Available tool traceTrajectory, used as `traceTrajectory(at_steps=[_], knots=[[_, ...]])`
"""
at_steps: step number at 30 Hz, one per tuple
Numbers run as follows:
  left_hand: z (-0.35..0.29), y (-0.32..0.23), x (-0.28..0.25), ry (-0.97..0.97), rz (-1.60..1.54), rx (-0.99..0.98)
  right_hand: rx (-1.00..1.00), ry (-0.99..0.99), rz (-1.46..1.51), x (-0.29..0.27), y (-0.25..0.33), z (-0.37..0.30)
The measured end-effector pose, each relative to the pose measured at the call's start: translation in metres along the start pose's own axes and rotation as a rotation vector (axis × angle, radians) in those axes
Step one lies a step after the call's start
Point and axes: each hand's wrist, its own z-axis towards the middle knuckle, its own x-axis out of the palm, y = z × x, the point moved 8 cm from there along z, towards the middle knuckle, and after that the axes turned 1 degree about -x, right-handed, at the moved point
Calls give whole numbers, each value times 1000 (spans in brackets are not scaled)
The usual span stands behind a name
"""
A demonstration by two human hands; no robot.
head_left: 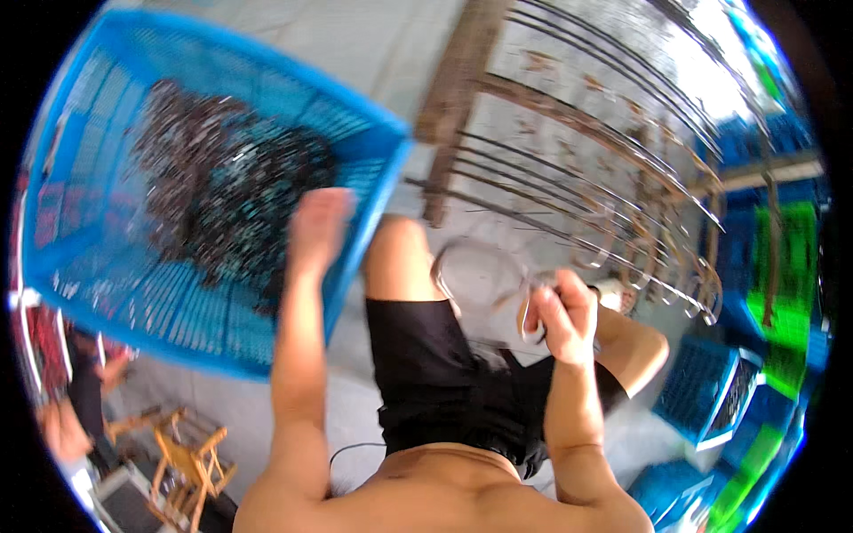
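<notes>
Shorts (418, 355), black: ours, just right of the basket (373, 147), our landmark, large, blue and open-topped.

Right hand (569, 311): well right of the basket, above our lap; thumb and fingers pinch a loop (530, 330), thin and pale-edged. Blur softens it; we cannot tell whether the faint arc (450, 246) nearer the basket belongs to it.

Left hand (322, 226): over the basket's right-hand side, beside the heap (213, 169). Motion smears the fingers; we cannot tell whether they hold anything or touch the heap.

Heap: dark, glinting small pieces, inside the basket, massed toward its middle and right; too blurred for us to name.

Handling, our judgement: we do well to keep the right pinch light and firm so the loop keeps its curve, to steady the left hand before closing on any piece, and to lift wrists clear of the basket's rim.

Rack (569, 107): wooden bars and dark rods, right of the basket and ahead of our knees; curved items hang along it.

Stool (191, 457): yellowish, on the near side of the basket.

Crate (697, 382): blue, far right of the basket.

Green crates (782, 293): farther right of the basket, among blue ones.
</notes>
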Motion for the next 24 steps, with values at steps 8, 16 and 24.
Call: traceTrajectory(at_steps=[8, 16, 24], knots=[[47, 229, -43, 4, 773, -360, -3, -883, -3, -42, -37, 23], [44, 99, -70, -191, 416, -380, 87, -946, -111, -27, -62, 43], [12, 52, -33, -15, -128, -366, 72, -884, 96, -13, -50, 50]])
